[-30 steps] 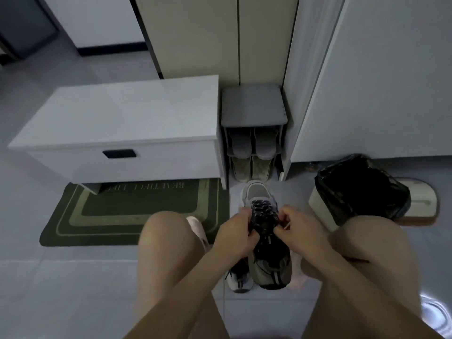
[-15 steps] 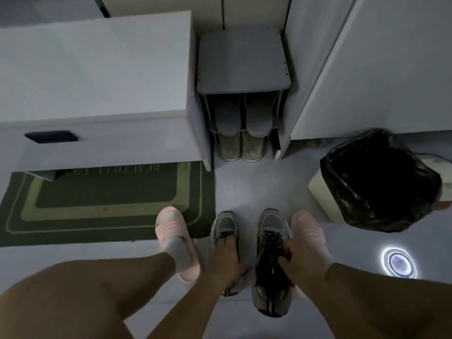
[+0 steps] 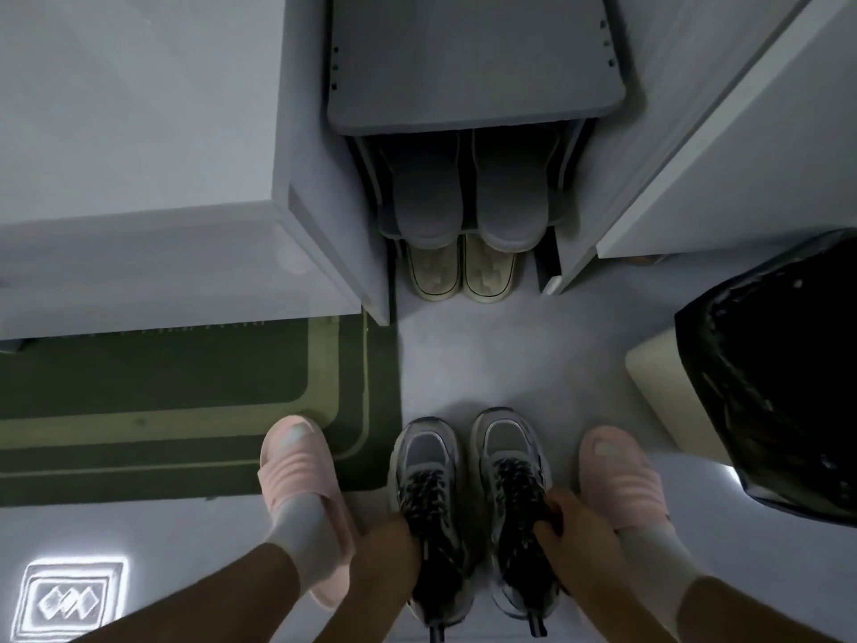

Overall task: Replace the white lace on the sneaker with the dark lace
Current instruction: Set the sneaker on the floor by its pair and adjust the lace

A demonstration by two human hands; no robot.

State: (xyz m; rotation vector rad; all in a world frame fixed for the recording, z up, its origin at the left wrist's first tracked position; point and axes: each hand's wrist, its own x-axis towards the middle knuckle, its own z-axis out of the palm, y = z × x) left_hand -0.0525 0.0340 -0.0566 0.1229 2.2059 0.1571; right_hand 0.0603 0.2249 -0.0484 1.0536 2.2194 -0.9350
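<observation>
Two grey sneakers stand side by side on the floor between my feet, toes pointing away from me. Both the left sneaker [image 3: 424, 457] and the right sneaker [image 3: 508, 450] show dark laces [image 3: 514, 484]. My right hand [image 3: 575, 538] grips the right sneaker at its collar, with the fingers curled over the outer edge. My left hand [image 3: 387, 545] holds the left sneaker at the outer side of its collar; its fingers are mostly hidden behind the shoe. No white lace is in view.
My feet wear pink slippers [image 3: 297, 471] on either side of the sneakers. A green mat [image 3: 185, 401] lies to the left under a white bench [image 3: 139, 178]. A shoe rack [image 3: 473, 85] stands ahead, and a bin with a black bag [image 3: 779, 378] to the right.
The right sneaker, held up between my knees by both hands a second ago, now stands on the floor beside the left one. My left hand moved to the left sneaker. My head leaned forward.
</observation>
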